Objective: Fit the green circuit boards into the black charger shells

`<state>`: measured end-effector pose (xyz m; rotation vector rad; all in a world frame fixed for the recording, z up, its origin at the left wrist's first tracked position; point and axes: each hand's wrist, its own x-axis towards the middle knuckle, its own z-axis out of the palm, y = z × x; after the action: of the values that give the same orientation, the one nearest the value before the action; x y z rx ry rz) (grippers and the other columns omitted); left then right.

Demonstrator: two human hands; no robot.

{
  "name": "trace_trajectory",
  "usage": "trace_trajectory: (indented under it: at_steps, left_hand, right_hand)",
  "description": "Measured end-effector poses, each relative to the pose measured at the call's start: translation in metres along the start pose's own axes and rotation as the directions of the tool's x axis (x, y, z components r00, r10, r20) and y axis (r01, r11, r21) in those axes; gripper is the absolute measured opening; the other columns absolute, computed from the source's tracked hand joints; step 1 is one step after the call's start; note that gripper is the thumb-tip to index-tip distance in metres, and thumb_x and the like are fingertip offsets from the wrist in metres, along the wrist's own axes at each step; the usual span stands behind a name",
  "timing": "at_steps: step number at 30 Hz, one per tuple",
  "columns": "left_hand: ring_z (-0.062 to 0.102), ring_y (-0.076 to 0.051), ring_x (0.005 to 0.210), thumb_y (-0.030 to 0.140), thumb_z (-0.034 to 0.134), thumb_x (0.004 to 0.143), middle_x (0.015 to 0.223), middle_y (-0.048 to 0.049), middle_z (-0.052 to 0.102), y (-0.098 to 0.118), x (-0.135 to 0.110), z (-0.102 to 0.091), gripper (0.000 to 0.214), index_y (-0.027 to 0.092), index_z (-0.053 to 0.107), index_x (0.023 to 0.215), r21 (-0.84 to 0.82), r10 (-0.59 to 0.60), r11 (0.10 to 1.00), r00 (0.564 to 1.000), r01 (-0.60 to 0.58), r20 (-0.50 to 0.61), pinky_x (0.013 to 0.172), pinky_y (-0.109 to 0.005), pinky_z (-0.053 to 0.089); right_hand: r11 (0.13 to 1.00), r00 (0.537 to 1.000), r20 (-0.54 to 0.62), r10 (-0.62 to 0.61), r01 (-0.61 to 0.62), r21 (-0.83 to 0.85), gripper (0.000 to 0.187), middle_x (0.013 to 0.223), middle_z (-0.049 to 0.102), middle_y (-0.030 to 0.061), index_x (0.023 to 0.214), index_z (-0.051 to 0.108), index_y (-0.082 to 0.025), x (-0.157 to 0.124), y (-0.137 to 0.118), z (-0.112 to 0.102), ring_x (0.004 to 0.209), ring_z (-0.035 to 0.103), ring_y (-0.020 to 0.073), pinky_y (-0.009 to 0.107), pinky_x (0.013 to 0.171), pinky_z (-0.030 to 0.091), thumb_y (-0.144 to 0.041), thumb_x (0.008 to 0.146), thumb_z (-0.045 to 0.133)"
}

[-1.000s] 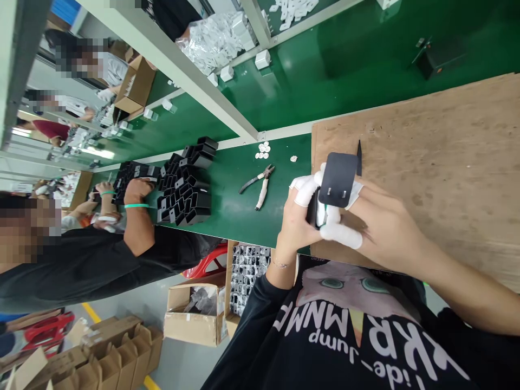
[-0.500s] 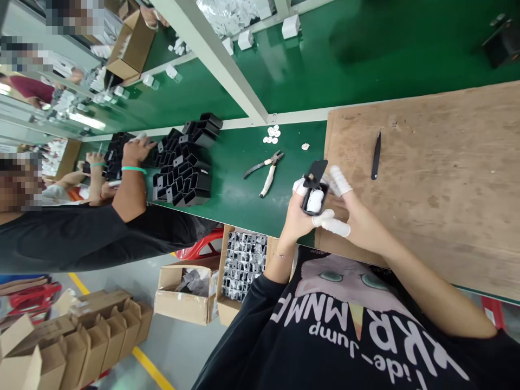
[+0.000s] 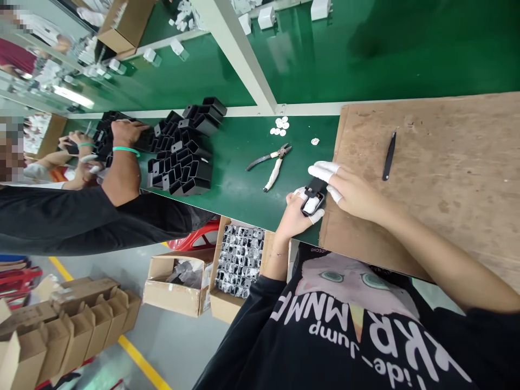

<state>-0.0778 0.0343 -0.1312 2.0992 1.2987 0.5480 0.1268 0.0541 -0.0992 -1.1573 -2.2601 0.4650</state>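
Note:
My left hand [image 3: 296, 215], white covers on its fingertips, grips a small black plastic case [image 3: 305, 209] with a white piece [image 3: 312, 205] inside. A black flap [image 3: 317, 186] stands up from the case's far end. My right hand [image 3: 348, 188], also with white fingertip covers, is at the flap with its fingers stretched out. Whether its fingers touch the flap, I cannot tell. Beyond my hands lie pliers [image 3: 277, 160] with one white-wrapped handle, several white discs [image 3: 280, 126] and a single white disc [image 3: 315, 141].
Black tweezers [image 3: 389, 156] lie on a brown board [image 3: 450, 184] to the right. Many black housings [image 3: 182, 154] are stacked on the green table at left, where a co-worker's hand [image 3: 129, 131] reaches. Cardboard boxes [image 3: 173, 295] stand below the table edge. A white post [image 3: 239, 51] rises behind.
My right hand has moved away from the case's near side and up to the flap, its fingers now extended. My left hand keeps the case, tilted differently. The camera view has shifted slightly.

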Motion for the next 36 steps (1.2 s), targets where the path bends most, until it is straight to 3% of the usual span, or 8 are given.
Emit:
trace_trajectory:
  at_steps: [5, 11, 17, 21, 24, 31, 33, 36]
  left_hand:
    - [0.060, -0.027, 0.115, 0.040, 0.071, 0.079, 0.114, -0.0108, 0.068, 0.002, -0.006, 0.012, 0.046, 0.018, 0.056, 0.117, 0.038, -0.018, 0.999, 0.983, 0.026, -0.185, 0.101, -0.044, 0.044]
    - [0.062, -0.026, 0.113, 0.042, 0.071, 0.078, 0.122, -0.0151, 0.062, -0.001, -0.016, 0.020, 0.067, 0.016, 0.040, 0.132, -0.004, 0.037, 0.999, 0.931, -0.041, -0.363, 0.097, -0.041, 0.051]
    - [0.065, -0.020, 0.111, 0.031, 0.064, 0.086, 0.117, -0.0110, 0.065, 0.000, -0.027, 0.020, 0.044, 0.021, 0.045, 0.125, 0.078, 0.231, 0.972, 0.845, -0.222, -0.483, 0.094, -0.036, 0.056]
    - [0.059, -0.023, 0.124, 0.027, 0.063, 0.087, 0.137, -0.0138, 0.054, -0.002, -0.037, 0.015, 0.045, 0.024, 0.045, 0.128, 0.176, 0.329, 0.944, 0.806, -0.278, -0.491, 0.096, -0.037, 0.056]
    - [0.059, -0.024, 0.125, 0.027, 0.059, 0.091, 0.145, -0.0135, 0.046, -0.005, -0.045, 0.013, 0.035, 0.025, 0.052, 0.125, 0.263, 0.324, 0.938, 0.844, -0.226, -0.428, 0.095, -0.036, 0.057]
    - [0.065, -0.020, 0.114, 0.026, 0.058, 0.091, 0.122, -0.0110, 0.064, -0.008, -0.043, 0.005, 0.043, 0.024, 0.052, 0.134, 0.308, 0.268, 0.937, 0.901, -0.162, -0.340, 0.096, -0.031, 0.056]
    - [0.066, -0.020, 0.109, 0.028, 0.060, 0.090, 0.118, -0.0109, 0.065, -0.007, -0.046, -0.002, 0.042, 0.024, 0.054, 0.132, 0.358, 0.292, 0.922, 0.870, -0.145, -0.398, 0.091, -0.031, 0.057]
    - [0.064, -0.022, 0.112, 0.029, 0.066, 0.086, 0.121, -0.0113, 0.061, -0.009, -0.054, -0.011, 0.050, 0.025, 0.051, 0.133, 0.354, 0.329, 0.927, 0.725, -0.125, -0.606, 0.090, -0.034, 0.057]
  right_hand:
    - [0.992, 0.969, -0.217, -0.115, 0.099, -0.084, 0.018, 0.104, 0.070, 0.0074, 0.100, 0.070, -0.018, 0.004, -0.007, -0.004, 0.087, 0.069, 0.0180, 0.031, 0.078, 0.060, -0.017, 0.093, 0.054]
    - [0.917, 0.878, -0.305, -0.370, 0.293, -0.270, 0.011, 0.106, 0.072, 0.0097, 0.099, 0.068, -0.015, -0.017, -0.026, 0.015, 0.096, 0.069, 0.0198, 0.032, 0.084, 0.060, -0.014, 0.090, 0.060]
    - [0.856, 0.829, -0.270, -0.490, 0.399, -0.327, 0.010, 0.095, 0.075, 0.0069, 0.091, 0.068, -0.018, -0.027, -0.031, 0.027, 0.097, 0.069, 0.0211, 0.036, 0.083, 0.060, -0.010, 0.088, 0.062]
    - [0.882, 0.852, -0.264, -0.453, 0.384, -0.274, 0.006, 0.101, 0.074, 0.0095, 0.092, 0.070, -0.016, -0.030, -0.033, 0.032, 0.101, 0.069, 0.0224, 0.039, 0.086, 0.059, -0.017, 0.088, 0.065]
    - [0.906, 0.864, -0.282, -0.418, 0.375, -0.195, 0.012, 0.104, 0.075, 0.0116, 0.096, 0.071, -0.014, -0.033, -0.032, 0.033, 0.105, 0.068, 0.0247, 0.040, 0.087, 0.059, -0.017, 0.086, 0.065]
    - [0.984, 0.858, -0.490, -0.153, 0.177, 0.002, 0.016, 0.096, 0.078, 0.0015, 0.093, 0.073, -0.027, -0.036, -0.022, 0.012, 0.077, 0.074, 0.0166, 0.032, 0.073, 0.061, -0.020, 0.086, 0.061]
    - [0.996, 0.855, -0.517, -0.047, 0.078, 0.038, 0.016, 0.092, 0.078, 0.0016, 0.089, 0.073, -0.027, -0.037, -0.017, 0.007, 0.076, 0.074, 0.0172, 0.032, 0.071, 0.061, -0.020, 0.087, 0.059]
    - [0.998, 0.852, -0.523, 0.013, 0.019, 0.056, 0.017, 0.088, 0.078, 0.0011, 0.083, 0.073, -0.027, -0.038, -0.011, 0.007, 0.076, 0.075, 0.0183, 0.033, 0.069, 0.061, -0.023, 0.088, 0.057]
